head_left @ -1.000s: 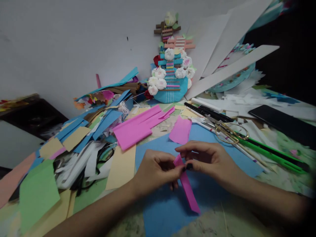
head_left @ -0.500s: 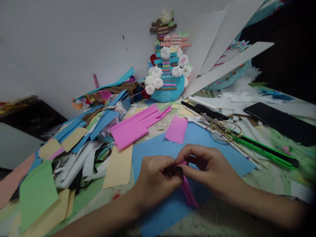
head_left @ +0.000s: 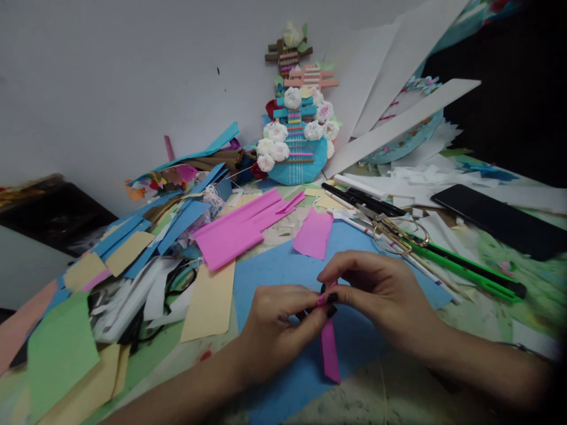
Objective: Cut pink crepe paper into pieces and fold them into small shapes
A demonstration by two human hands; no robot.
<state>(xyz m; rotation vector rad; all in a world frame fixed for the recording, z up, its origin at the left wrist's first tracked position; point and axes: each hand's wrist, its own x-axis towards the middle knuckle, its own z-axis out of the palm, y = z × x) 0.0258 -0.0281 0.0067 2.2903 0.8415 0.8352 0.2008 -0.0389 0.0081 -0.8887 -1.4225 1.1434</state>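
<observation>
A narrow folded pink paper strip (head_left: 329,354) hangs down from between both hands over a blue paper sheet (head_left: 283,271). My left hand (head_left: 277,327) pinches the strip's top end with thumb and fingers. My right hand (head_left: 376,289) pinches the same top end from the right, fingertips touching the left hand's. A loose pink paper piece (head_left: 313,234) lies just beyond the hands. A larger folded pink crepe paper (head_left: 234,230) lies to the upper left.
Gold-handled scissors (head_left: 398,233), black pens (head_left: 363,200) and a green cutter (head_left: 469,271) lie at the right. A black phone (head_left: 496,218) sits further right. Coloured paper scraps (head_left: 133,254) pile up at the left. A blue paper craft with white flowers (head_left: 295,141) leans on the wall.
The pink strip has swung from slanting right to hanging nearly straight down. Both hands shifted slightly while pinching and working its top end.
</observation>
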